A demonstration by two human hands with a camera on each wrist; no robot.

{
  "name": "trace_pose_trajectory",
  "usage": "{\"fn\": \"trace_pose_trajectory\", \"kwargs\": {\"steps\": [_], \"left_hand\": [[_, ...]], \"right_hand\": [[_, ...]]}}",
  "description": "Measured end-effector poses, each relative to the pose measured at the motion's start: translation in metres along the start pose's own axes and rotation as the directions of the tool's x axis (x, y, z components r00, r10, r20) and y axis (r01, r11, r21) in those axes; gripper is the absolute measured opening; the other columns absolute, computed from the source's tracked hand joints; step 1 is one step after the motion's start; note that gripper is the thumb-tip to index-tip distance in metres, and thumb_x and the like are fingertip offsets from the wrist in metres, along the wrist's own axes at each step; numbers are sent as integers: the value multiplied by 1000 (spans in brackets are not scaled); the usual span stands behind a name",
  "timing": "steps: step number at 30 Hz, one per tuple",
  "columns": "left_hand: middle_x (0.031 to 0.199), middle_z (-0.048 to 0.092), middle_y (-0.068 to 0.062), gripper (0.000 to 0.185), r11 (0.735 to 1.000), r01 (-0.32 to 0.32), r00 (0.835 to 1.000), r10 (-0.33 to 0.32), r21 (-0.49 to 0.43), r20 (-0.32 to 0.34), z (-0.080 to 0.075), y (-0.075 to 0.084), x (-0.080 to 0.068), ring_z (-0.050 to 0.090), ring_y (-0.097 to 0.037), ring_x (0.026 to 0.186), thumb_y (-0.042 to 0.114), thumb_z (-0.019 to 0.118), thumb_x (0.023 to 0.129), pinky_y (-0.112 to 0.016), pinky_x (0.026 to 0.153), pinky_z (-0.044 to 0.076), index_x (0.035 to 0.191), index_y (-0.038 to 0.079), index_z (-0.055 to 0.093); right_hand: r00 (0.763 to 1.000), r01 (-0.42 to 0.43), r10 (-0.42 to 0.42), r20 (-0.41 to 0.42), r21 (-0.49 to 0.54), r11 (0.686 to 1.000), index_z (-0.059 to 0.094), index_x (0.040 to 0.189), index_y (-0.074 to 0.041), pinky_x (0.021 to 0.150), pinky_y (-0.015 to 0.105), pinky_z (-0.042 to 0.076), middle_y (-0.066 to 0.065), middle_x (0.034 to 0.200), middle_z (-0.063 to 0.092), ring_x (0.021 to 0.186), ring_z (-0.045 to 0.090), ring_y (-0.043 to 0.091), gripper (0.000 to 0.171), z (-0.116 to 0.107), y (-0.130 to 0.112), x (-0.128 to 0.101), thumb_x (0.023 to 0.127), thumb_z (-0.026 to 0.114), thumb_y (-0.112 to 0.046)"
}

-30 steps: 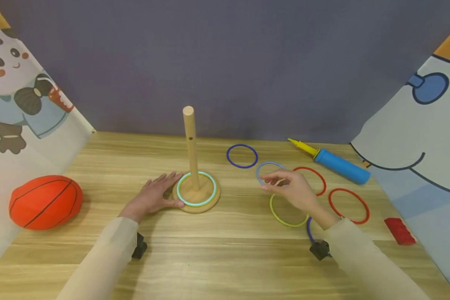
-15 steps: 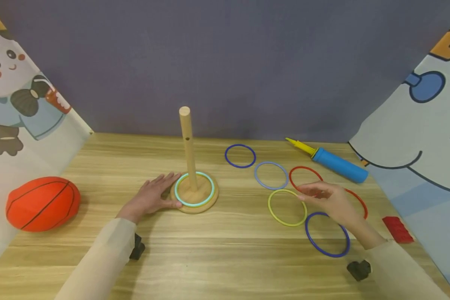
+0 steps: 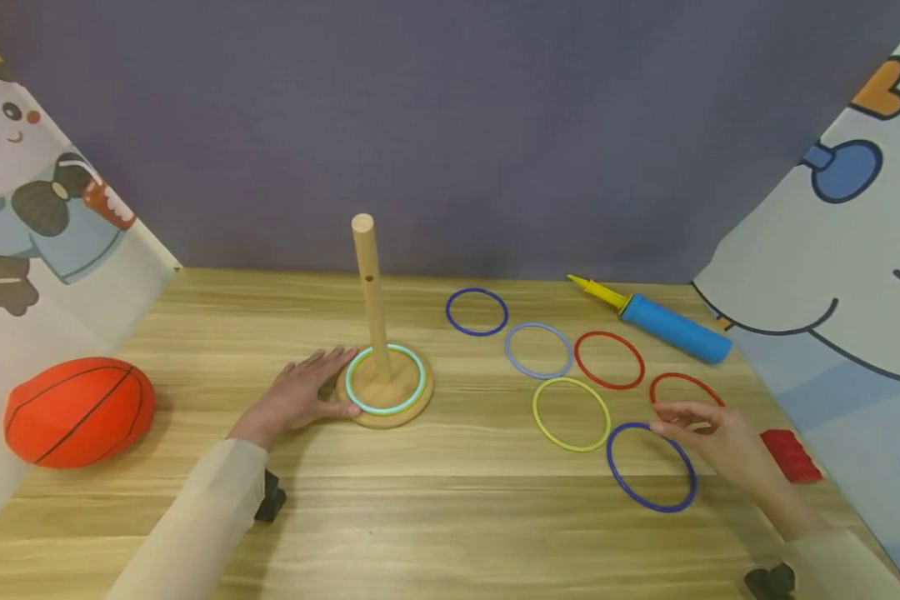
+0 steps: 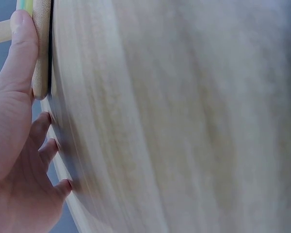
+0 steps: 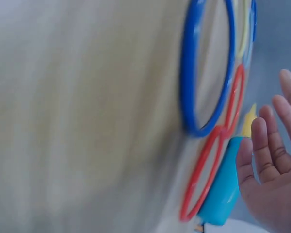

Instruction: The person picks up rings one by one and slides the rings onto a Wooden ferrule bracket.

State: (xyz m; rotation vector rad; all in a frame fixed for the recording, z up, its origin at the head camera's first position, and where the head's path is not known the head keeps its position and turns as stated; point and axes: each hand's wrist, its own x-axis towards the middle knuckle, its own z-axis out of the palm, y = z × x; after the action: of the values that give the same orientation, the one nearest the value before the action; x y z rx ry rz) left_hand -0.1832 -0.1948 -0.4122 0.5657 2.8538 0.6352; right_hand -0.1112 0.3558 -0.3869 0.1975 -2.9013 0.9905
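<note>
Fingers (image 3: 675, 410) of right hand (image 3: 720, 437) over blue ring (image 3: 651, 467), left hand (image 3: 296, 398) on wooden base (image 3: 385, 407)

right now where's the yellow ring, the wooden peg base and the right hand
yellow ring (image 3: 537, 424), head view, on its left rim
wooden peg base (image 3: 390, 417), head view, on its front edge
right hand (image 3: 723, 437), head view, on the back of the hand

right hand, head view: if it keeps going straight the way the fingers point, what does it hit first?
The right hand points left across the table. First in that line is probably the dark blue ring at its fingertips, then the yellow ring. Its height above the table is unclear, so it might pass over.
</note>
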Motion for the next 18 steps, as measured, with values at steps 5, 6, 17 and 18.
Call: {"fn": "trace_pose_trajectory", "kwargs": {"steps": [5, 6, 17, 18], "left_hand": [[149, 18, -14, 96, 1000, 0, 1000, 0, 7, -1, 0, 0, -1, 13, -39, 134, 63, 61, 70, -61, 104, 5, 146, 19, 21], [149, 18, -14, 96, 1000, 0, 1000, 0, 7, -2, 0, -1, -1, 13, -39, 134, 62, 61, 70, -61, 104, 5, 146, 19, 21], [149, 18, -13, 96, 1000, -2, 1000, 2, 3, -6, 1, -1, 0, 13, -39, 134, 64, 60, 70, -61, 104, 5, 146, 19, 21], [149, 18, -13, 96, 1000, -3, 1000, 3, 4, -7, 1, -1, 0, 13, -39, 134, 64, 60, 70, -61, 104, 5, 146, 19, 21]], "right_hand": [[998, -64, 64, 10, -39, 997, 66, 110, -11, 61, 20, 50, 2, 94, 69, 79, 57, -4, 36, -1, 14, -8, 82, 66, -35], [997, -77, 78, 13, -45, 996, 66, 110, -11, 60, 21, 50, 1, 92, 69, 78, 57, -3, 37, -1, 16, -9, 82, 66, -36], [991, -128, 130, 17, -91, 988, 68, 105, -15, 55, 20, 46, 1, 92, 68, 73, 56, 2, 36, 4, 31, -17, 79, 68, -40], [991, -132, 134, 14, -106, 986, 69, 105, -16, 55, 20, 46, 1, 92, 68, 73, 55, 1, 37, 4, 31, -16, 78, 68, -42]]}}
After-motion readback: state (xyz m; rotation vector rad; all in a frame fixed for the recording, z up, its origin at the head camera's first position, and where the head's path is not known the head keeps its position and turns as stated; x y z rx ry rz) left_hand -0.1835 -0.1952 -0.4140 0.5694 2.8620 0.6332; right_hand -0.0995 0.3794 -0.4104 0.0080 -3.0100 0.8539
